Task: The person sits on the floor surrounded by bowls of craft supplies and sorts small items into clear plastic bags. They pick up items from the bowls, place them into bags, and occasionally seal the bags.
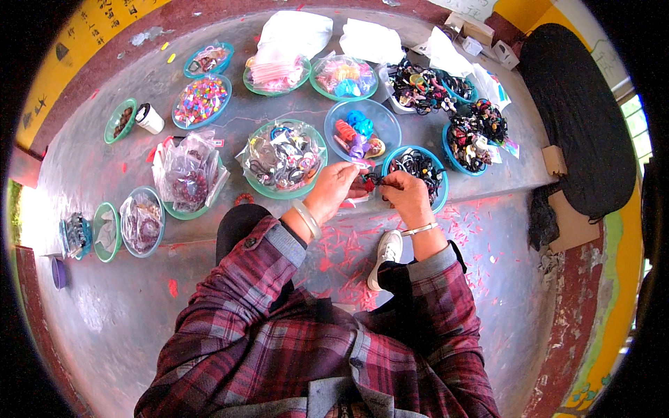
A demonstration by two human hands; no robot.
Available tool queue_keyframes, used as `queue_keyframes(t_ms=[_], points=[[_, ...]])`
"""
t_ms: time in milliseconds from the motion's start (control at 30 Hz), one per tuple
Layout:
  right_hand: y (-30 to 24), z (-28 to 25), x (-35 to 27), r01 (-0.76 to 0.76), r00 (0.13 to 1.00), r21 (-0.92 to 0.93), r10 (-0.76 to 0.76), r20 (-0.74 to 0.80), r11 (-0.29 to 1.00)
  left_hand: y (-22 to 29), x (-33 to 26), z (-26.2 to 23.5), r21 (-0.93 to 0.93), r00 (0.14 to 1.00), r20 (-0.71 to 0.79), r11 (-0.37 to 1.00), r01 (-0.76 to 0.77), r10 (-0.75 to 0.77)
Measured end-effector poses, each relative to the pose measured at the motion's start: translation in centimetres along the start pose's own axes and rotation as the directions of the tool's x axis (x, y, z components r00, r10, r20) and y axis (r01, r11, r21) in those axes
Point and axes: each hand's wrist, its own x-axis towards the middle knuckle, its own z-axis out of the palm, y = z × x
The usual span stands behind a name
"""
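Observation:
In front of my knees, my left hand [333,190] and my right hand [410,198] come together over a small black hair tie [371,180] with a bit of red on it. The fingers of my right hand pinch one side of it, while my left fingers hold the other side. Its exact shape is too small to make out. Just beyond my right hand stands a blue basin [442,198] of black hair ties. A clear bluish bowl [334,115] behind my hands holds blue, orange and purple bundles.
A green basin [263,189] of bagged trinkets lies left of my hands. Further left are another green basin [189,214] with plastic bags and a bowl of colourful beads [201,99]. A white cup [149,119] stands nearby. Red scraps [465,240] litter the floor by my shoe [385,256].

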Motion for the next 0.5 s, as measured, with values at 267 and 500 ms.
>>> queue_keyframes(t_ms=[267,500], points=[[-2.5,-0.5,-0.8,-0.097,0.995,0.422,0.075,0.07,0.902,-1.9,1.1,-1.5,0.536,0.943,0.085,0.783,-0.316,0.322],[-2.4,0.4,-0.6,-0.006,1.0,0.639,-0.008,0.02,0.769,-2.6,1.2,-1.2,0.551,0.959,0.083,0.79,-0.271,0.271]])
